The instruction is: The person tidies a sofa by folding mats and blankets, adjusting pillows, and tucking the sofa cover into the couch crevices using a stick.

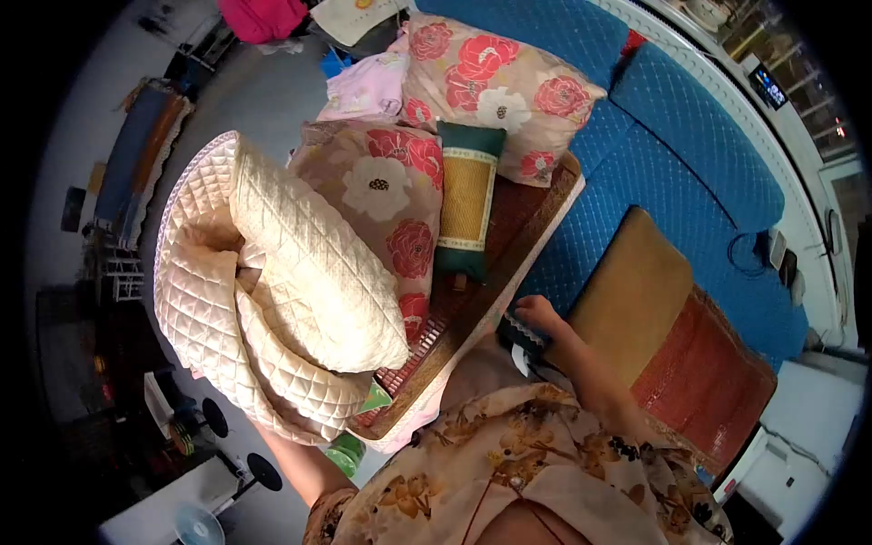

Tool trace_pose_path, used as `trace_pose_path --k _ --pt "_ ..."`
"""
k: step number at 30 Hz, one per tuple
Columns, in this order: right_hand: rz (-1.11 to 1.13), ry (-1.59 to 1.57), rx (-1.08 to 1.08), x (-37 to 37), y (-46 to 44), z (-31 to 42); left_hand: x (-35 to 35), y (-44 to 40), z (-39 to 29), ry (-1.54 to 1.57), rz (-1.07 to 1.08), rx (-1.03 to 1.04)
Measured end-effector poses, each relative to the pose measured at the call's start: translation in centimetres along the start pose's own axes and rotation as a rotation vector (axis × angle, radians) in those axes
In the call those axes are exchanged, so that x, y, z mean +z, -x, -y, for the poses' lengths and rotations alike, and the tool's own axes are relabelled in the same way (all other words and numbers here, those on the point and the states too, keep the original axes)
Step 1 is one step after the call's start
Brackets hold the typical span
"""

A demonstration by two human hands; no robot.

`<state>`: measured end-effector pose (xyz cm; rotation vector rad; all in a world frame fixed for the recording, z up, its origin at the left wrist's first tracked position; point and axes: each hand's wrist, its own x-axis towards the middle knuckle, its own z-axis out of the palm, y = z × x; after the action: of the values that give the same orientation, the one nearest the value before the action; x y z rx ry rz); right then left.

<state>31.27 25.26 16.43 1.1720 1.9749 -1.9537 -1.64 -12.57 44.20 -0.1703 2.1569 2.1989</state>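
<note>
A cream quilted cover (300,263), bunched and folded, rises over my left forearm (295,459). My left hand is hidden behind it, so its fingers do not show. Beside my lap, my right hand (540,312) is closed at the end of a dark item with a pale lace-like band (525,334); a white tag hangs from it, and its full shape is hidden. Ahead lies a small green pillow with a woven tan panel (468,204). Flowered pillows (377,186) rest left of it and behind it (504,86).
The pillows lie on a reddish-brown mat (459,300) with a brown border. To the right is a blue sofa (672,177) with a tan and red folded mat (672,336). Pink folded cloth (368,86) lies at the back. A fan (198,525) stands at lower left.
</note>
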Motion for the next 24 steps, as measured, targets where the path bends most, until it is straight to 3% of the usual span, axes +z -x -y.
trace_pose_path --k 4,6,8,10,14,17,19,21,24 --pt "0.053 -0.250 -0.031 -0.2 5.2 -3.8 0.7 -1.8 0.5 -0.030 0.043 0.037" --pt "-0.121 0.004 0.039 -1.7 6.0 -10.2 1.3 -2.7 0.8 -0.024 0.066 0.067" --pt "-0.215 -0.057 0.171 -3.2 8.4 -15.0 2.7 -4.6 0.8 -0.066 0.094 0.087" --pt "-0.491 -0.194 0.304 -3.5 12.5 -16.4 4.5 -6.5 0.5 -0.106 0.118 0.102" --pt "-0.581 -0.545 0.320 -4.8 18.5 -20.2 8.0 -10.3 0.3 -0.230 0.171 0.176" --pt "-0.716 -0.509 0.409 -2.7 24.1 -20.4 12.3 -14.9 0.9 -0.402 0.251 0.218" --pt "-0.769 -0.505 0.513 -1.2 27.9 -16.7 14.7 -16.7 1.6 -0.522 0.293 0.249" --pt "-0.750 -0.546 0.576 0.9 29.5 -13.0 16.8 -19.9 3.0 -0.654 0.309 0.271" --pt "-0.701 -0.553 0.567 3.1 30.7 -14.7 18.9 -20.9 4.6 -0.811 0.301 0.363"
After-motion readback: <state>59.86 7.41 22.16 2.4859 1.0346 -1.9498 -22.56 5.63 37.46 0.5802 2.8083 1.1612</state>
